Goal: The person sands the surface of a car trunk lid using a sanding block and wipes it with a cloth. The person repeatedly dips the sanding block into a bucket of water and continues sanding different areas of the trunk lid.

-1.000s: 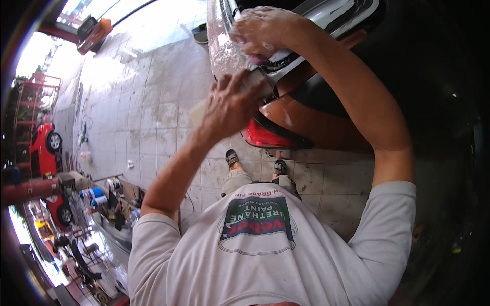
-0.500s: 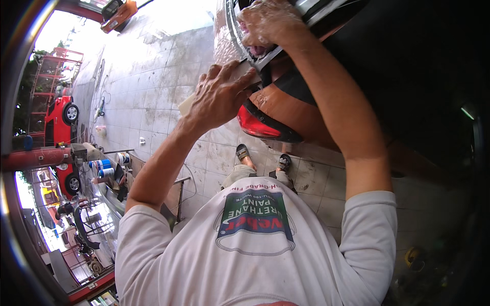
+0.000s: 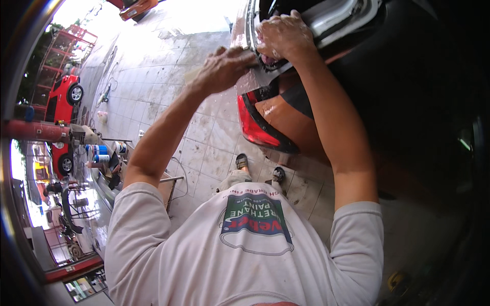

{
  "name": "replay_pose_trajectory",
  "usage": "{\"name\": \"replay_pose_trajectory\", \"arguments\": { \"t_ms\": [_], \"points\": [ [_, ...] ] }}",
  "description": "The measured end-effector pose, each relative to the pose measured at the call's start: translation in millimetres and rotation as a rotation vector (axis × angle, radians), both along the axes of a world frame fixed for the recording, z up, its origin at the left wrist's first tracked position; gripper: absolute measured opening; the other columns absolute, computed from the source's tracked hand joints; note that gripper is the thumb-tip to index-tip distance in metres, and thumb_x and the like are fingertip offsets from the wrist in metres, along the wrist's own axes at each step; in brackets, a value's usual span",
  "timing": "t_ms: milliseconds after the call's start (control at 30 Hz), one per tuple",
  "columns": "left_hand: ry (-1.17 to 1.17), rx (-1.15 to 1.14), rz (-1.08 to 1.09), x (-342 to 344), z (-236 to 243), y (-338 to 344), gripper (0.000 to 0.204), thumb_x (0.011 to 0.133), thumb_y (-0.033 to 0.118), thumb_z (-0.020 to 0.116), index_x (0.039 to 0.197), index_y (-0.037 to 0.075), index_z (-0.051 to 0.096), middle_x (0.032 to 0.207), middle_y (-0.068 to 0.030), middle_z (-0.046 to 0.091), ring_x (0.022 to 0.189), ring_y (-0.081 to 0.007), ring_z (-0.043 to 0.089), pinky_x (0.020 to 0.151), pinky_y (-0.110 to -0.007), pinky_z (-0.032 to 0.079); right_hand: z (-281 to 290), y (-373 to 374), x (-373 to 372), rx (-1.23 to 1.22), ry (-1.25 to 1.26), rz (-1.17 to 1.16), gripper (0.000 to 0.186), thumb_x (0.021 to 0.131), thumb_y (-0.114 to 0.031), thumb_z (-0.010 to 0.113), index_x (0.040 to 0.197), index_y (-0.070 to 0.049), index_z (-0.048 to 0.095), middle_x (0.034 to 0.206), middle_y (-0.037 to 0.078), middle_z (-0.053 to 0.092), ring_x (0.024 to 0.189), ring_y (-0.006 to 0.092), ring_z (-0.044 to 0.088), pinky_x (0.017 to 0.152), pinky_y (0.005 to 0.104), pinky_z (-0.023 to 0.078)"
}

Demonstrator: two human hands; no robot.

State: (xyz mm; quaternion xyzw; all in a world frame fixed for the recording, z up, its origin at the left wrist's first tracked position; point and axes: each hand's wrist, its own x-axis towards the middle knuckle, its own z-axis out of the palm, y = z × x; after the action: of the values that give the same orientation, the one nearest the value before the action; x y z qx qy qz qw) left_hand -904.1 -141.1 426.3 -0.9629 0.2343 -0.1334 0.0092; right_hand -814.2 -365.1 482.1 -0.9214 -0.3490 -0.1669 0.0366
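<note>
Beyond the red tail light (image 3: 255, 122) of a car, my left hand (image 3: 222, 71) lies over a pale flat block (image 3: 193, 75), against the wet outer panel (image 3: 258, 79). The block's end sticks out past the hand's left side; its fingers are slightly blurred. My right hand (image 3: 286, 38), wet with whitish suds, is closed at the car's opening edge. Something pink and soft, like a sponge or cloth (image 3: 269, 59), shows beneath its fingers, mostly hidden. Bare, silvery framing (image 3: 344, 28) runs along the opening right of this hand.
The car's dark interior or shaded side fills the right. Grey floor tiles (image 3: 153, 66) carry wet smears. At left stand a red vehicle (image 3: 65, 97), paint cans (image 3: 97, 153) and a cluttered bench. An orange machine (image 3: 138, 9) sits at the far end.
My left hand has slid with the pale block away from me along the panel, farther from the tail light. My right hand has come slightly nearer. The whole view has shifted a little.
</note>
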Motion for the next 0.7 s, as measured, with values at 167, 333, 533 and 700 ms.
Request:
{"name": "replay_pose_trajectory", "arguments": {
  "t_ms": [167,333,533,700],
  "points": [
    [0.102,-0.059,-0.164,-34,-1,-17,0.046,0.101,0.042,0.074,0.146,0.038,0.068,0.158,-0.0064,0.058,0.135,-0.0381,0.057,0.112,-0.056,0.050,8,-11,-7,-0.144,0.095,-0.081,0.041,0.085,-0.041,0.073,0.120,-0.019,0.074,0.118,0.009,0.078,0.116,0.0263,0.074,0.110,0.0516,0.044],
    [0.056,0.037,-0.052,125,-23,60,0.045,0.105,0.043,0.069,0.149,0.038,0.065,0.159,-0.0048,0.059,0.147,-0.0310,0.053,0.118,-0.053,0.045,12,-6,-14,-0.060,0.042,-0.032,0.043,0.081,-0.039,0.075,0.117,-0.015,0.076,0.110,0.012,0.079,0.108,0.0284,0.074,0.107,0.0504,0.045],
    [0.147,0.083,0.092,231,2,67,0.040,0.108,0.037,0.066,0.147,0.033,0.068,0.156,-0.0084,0.063,0.144,-0.0267,0.058,0.119,-0.048,0.042,30,-2,-19,-0.082,0.149,-0.017,0.034,0.083,-0.037,0.078,0.108,-0.014,0.080,0.105,0.013,0.079,0.106,0.0288,0.075,0.104,0.0485,0.048],
    [0.029,0.044,-0.449,137,-16,50,0.035,0.103,0.037,0.072,0.138,0.041,0.070,0.157,0.0082,0.061,0.149,-0.0234,0.052,0.125,-0.056,0.040,19,-19,-12,-0.065,0.104,-0.070,0.036,0.081,-0.036,0.079,0.109,-0.014,0.082,0.100,0.014,0.077,0.101,0.0295,0.073,0.100,0.0477,0.048]
  ]
}}
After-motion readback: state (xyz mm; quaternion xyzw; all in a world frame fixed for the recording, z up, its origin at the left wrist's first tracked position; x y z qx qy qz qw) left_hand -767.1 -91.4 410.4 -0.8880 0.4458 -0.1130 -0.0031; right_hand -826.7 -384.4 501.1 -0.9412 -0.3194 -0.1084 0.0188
